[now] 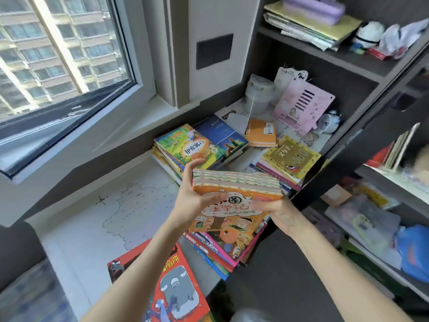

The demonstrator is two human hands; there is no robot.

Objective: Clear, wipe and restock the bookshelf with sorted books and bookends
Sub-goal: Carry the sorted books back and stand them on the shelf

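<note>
I hold a stack of orange comic books [234,205] upright in front of me, above the desk. My left hand [193,201] grips its left edge, thumb over the top. My right hand [278,212] clamps the right side. Beneath it another pile of colourful books [222,254] lies at the desk's edge. Farther back, a green-covered book pile [185,147], a blue book [222,133], an orange book [261,132] and a yellow-topped pile [290,159] lie on the desk. A pink bookend [301,105] leans in the dark bookshelf [362,126] corner.
A red book [162,282] lies on the white desk [88,228] near me. A clear plastic container [258,94] stands at the back. Upper shelf holds papers and a purple case [313,8]; right shelves hold books, folders and a blue bag [413,249]. A window is on the left.
</note>
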